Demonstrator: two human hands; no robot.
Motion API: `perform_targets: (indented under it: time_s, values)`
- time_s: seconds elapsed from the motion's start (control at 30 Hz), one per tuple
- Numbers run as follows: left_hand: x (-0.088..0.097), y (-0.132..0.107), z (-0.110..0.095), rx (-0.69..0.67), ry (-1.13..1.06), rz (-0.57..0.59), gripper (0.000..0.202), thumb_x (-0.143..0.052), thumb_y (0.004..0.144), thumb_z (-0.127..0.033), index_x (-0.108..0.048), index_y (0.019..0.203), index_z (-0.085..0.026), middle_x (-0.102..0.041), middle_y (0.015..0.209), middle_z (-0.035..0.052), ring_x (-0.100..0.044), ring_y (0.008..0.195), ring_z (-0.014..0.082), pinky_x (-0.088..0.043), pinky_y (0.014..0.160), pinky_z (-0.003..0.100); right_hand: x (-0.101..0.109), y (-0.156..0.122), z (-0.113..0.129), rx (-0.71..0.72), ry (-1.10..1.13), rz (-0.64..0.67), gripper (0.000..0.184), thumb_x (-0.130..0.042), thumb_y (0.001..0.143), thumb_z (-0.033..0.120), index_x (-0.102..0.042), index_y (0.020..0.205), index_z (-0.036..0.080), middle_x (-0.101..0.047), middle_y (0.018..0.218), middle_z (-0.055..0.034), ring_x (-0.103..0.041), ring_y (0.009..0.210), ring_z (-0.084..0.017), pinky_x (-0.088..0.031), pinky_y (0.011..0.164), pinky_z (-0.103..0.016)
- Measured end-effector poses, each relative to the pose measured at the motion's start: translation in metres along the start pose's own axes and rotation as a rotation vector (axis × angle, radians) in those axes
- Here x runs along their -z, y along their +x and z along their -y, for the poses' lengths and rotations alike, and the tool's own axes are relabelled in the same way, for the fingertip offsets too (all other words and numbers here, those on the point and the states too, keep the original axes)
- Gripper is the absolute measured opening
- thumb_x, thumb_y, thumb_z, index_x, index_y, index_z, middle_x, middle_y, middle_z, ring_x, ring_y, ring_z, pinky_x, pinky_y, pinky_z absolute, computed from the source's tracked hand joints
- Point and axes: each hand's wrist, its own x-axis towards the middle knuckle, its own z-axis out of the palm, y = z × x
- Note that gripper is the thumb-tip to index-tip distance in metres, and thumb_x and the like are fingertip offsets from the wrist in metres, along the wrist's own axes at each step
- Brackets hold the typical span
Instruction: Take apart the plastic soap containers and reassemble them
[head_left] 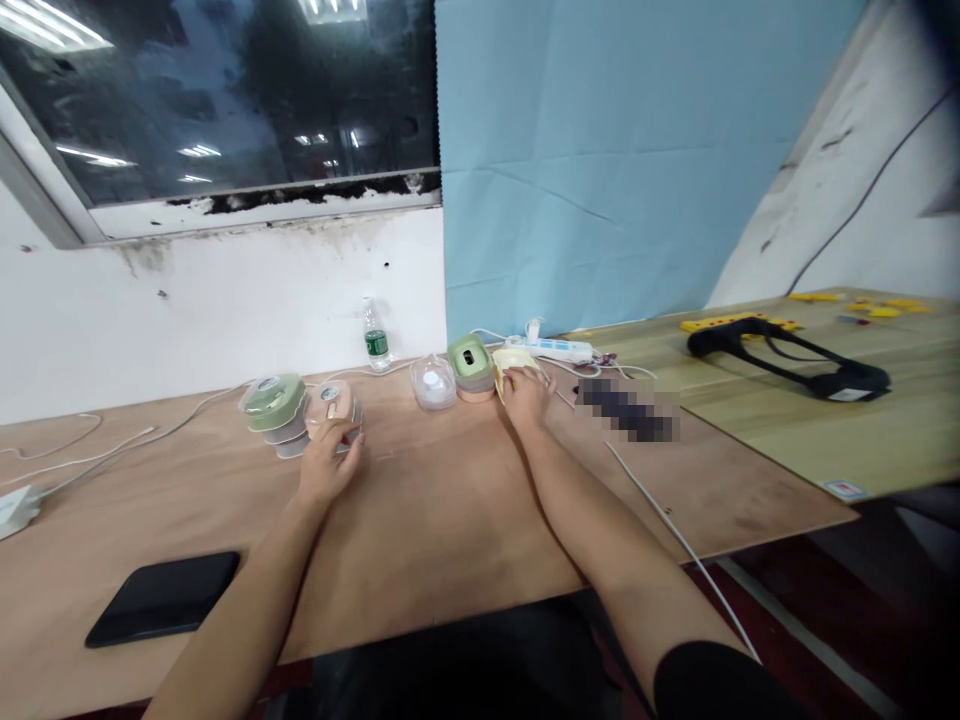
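My left hand [328, 462] is at the front of a small clear container with a pink lid [330, 398]. Its thumb stands apart from the fingers, which touch or nearly touch the container. Just left of that is a stack of clear containers with a green lid [275, 397]. My right hand [526, 396] reaches to the back of the table, its fingers bent over a pale yellow lid or box [517, 358], partly hidden by the hand. Beside it are a green-topped container [471, 362] with a dark opening and a clear domed container [433, 383].
A water bottle [376, 338] stands by the wall. A power strip [559, 349] and white cables lie behind my right hand. Left front is a black phone [163, 597]; a white adapter [16, 511] is at the edge. On the right table rests a black strap-like frame [787, 362].
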Motion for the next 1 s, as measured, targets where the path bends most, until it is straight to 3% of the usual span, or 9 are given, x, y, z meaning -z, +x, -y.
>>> perform_targets:
  time_s: [0.2, 0.37, 0.53, 0.6, 0.7, 0.77, 0.87, 0.93, 1.0]
  values:
    - [0.001, 0.001, -0.001, 0.001, 0.025, 0.015, 0.017, -0.056, 0.085, -0.027, -0.060, 0.099, -0.019, -0.063, 0.093, 0.0056, -0.059, 0.073, 0.0156, -0.050, 0.075, 0.031, 0.007, 0.005, 0.003, -0.028, 0.098, -0.221, 0.029, -0.035, 0.092, 0.025, -0.060, 0.100, 0.013, -0.059, 0.113, -0.0165, -0.048, 0.112, -0.027, -0.031, 0.101, -0.045]
    - [0.002, 0.001, -0.003, 0.027, 0.015, 0.043, 0.020, -0.055, 0.086, -0.029, -0.059, 0.102, -0.019, -0.062, 0.094, 0.0054, -0.059, 0.074, 0.0147, -0.049, 0.077, 0.031, 0.012, 0.000, 0.026, 0.225, 0.303, -0.321, 0.023, -0.032, 0.095, 0.030, -0.050, 0.101, 0.018, -0.050, 0.125, -0.0173, -0.041, 0.127, -0.026, -0.034, 0.102, -0.048]
    - [0.000, 0.001, -0.007, 0.095, -0.002, 0.073, 0.038, -0.057, 0.085, -0.034, -0.050, 0.119, -0.019, -0.061, 0.105, 0.0078, -0.059, 0.072, 0.0139, -0.051, 0.076, 0.032, 0.013, -0.027, 0.078, 0.626, 0.647, -0.154, 0.011, -0.039, 0.093, 0.026, -0.044, 0.101, 0.022, -0.057, 0.118, -0.0128, -0.049, 0.122, -0.024, -0.039, 0.100, -0.049]
    - [-0.001, 0.000, -0.005, 0.128, 0.001, 0.088, 0.054, -0.059, 0.083, -0.037, -0.041, 0.130, -0.018, -0.058, 0.115, 0.0113, -0.061, 0.075, 0.0156, -0.052, 0.075, 0.033, 0.015, -0.044, 0.100, 0.728, 0.723, -0.045, 0.012, -0.039, 0.092, 0.025, -0.044, 0.102, 0.023, -0.060, 0.113, -0.0122, -0.054, 0.114, -0.023, -0.044, 0.095, -0.045]
    - [-0.001, -0.002, 0.002, 0.122, -0.011, 0.160, 0.068, -0.059, 0.080, -0.039, -0.032, 0.138, -0.016, -0.053, 0.127, 0.0159, -0.062, 0.095, 0.0233, -0.052, 0.080, 0.037, 0.018, -0.068, 0.126, 0.804, 0.771, 0.108, 0.013, -0.039, 0.092, 0.024, -0.046, 0.102, 0.022, -0.064, 0.105, -0.0105, -0.059, 0.102, -0.021, -0.047, 0.087, -0.039]
    - [0.000, -0.003, 0.004, 0.122, -0.041, 0.254, 0.062, -0.056, 0.081, -0.039, -0.036, 0.136, -0.017, -0.058, 0.122, 0.0137, -0.060, 0.104, 0.0260, -0.051, 0.083, 0.038, 0.019, -0.079, 0.134, 0.791, 0.761, 0.172, 0.014, -0.038, 0.092, 0.025, -0.049, 0.100, 0.021, -0.066, 0.098, -0.0090, -0.061, 0.094, -0.020, -0.047, 0.083, -0.035]
    - [-0.001, -0.005, -0.001, 0.224, -0.029, 0.377, 0.058, -0.054, 0.083, -0.045, -0.042, 0.133, -0.019, -0.067, 0.103, 0.0083, -0.066, 0.081, 0.0222, -0.052, 0.074, 0.035, 0.019, -0.083, 0.133, 0.604, 0.686, 0.202, 0.020, -0.035, 0.093, 0.028, -0.053, 0.100, 0.020, -0.067, 0.091, -0.0079, -0.062, 0.083, -0.019, -0.047, 0.075, -0.031]
    - [-0.005, -0.006, -0.010, 0.297, -0.022, 0.414, 0.065, -0.054, 0.082, -0.051, -0.038, 0.137, -0.019, -0.066, 0.104, 0.0081, -0.065, 0.071, 0.0200, -0.052, 0.069, 0.033, 0.018, -0.078, 0.126, 0.473, 0.617, 0.237, 0.025, -0.034, 0.094, 0.030, -0.054, 0.104, 0.019, -0.067, 0.087, -0.0066, -0.061, 0.076, -0.018, -0.045, 0.071, -0.029]
    - [-0.011, -0.006, -0.019, 0.328, -0.064, 0.451, 0.072, -0.053, 0.083, -0.054, -0.030, 0.141, -0.019, -0.064, 0.113, 0.0105, -0.066, 0.076, 0.0211, -0.052, 0.071, 0.034, 0.016, -0.070, 0.117, 0.419, 0.544, 0.289, 0.026, -0.035, 0.095, 0.030, -0.057, 0.102, 0.019, -0.067, 0.084, -0.0047, -0.060, 0.073, -0.017, -0.044, 0.070, -0.028]
